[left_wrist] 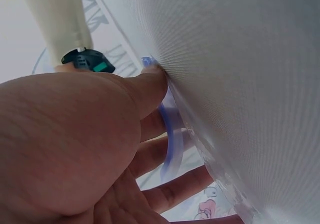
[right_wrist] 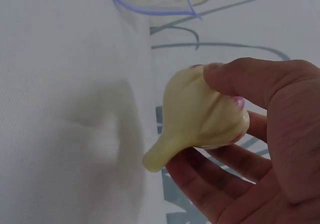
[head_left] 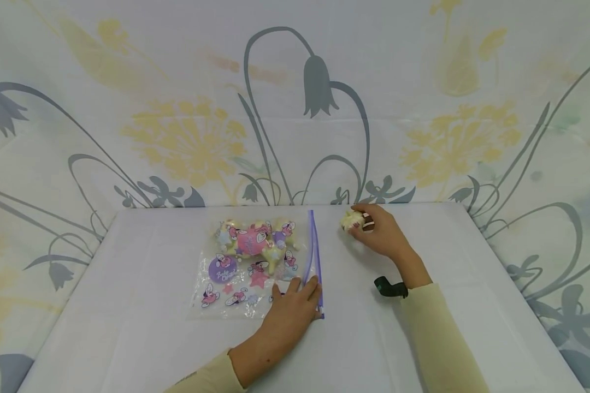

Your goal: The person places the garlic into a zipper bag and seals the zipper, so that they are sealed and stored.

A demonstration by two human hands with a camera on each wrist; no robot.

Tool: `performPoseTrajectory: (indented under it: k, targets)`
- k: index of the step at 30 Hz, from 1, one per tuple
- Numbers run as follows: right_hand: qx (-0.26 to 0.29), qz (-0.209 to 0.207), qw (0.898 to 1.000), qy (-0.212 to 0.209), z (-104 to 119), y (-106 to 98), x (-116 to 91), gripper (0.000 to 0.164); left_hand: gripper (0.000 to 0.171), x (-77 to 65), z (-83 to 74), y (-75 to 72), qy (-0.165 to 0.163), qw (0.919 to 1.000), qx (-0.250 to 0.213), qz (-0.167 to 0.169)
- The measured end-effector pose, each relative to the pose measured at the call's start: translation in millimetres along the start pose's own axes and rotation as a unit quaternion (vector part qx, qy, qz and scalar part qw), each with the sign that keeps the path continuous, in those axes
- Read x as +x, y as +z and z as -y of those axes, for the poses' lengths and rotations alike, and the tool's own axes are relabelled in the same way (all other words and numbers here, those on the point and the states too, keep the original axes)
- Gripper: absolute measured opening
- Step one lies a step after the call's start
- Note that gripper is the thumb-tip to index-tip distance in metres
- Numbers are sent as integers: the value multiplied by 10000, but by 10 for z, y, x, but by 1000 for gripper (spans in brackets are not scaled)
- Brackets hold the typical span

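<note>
A clear zip bag (head_left: 206,297) printed with pink and purple cartoon figures lies flat on the table. Several pale yellow garlic bulbs (head_left: 272,254) show through its upper part. My left hand (head_left: 295,305) is at the bag's lower right corner, fingers spread over the plastic and thumb at the end of the purple zip strip (left_wrist: 171,146), which runs between thumb and fingers. To the right of the bag mouth, my right hand (head_left: 381,234) holds a cream garlic bulb (right_wrist: 200,109) with purplish marks between thumb and fingers. Its stem points down towards the table in the right wrist view.
The table has a white cloth (head_left: 142,284). Behind it rises a curtain (head_left: 285,136) printed with grey and yellow flowers. A dark strapped device (head_left: 390,287) sits on my right wrist, by the beige sleeve (head_left: 437,333).
</note>
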State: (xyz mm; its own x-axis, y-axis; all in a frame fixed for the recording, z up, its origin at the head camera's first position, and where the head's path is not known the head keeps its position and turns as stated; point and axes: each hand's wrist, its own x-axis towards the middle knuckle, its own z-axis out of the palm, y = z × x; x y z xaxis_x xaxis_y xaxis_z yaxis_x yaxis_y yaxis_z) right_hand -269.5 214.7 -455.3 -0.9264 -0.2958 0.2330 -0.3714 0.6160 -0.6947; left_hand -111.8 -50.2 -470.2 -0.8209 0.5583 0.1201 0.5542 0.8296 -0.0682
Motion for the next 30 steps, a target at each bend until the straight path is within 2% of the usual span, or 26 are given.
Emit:
performPoseTrajectory:
  k: [7,16,25,30]
  targets:
    - [140,449,9989,38,140,45,-20,56,56,10,0,-7,78,9998,122,166]
    - [302,913,9946,-395,190,221,-12,52,58,16,-8,-11,127,9988,344,329]
    - [178,1136,9919,-537,249,343,-14,41,59,21,-2,-36,113,9981,283,530]
    - [171,1297,9897,-576,268,404,-16,41,60,27,-2,-50,86,9975,256,661]
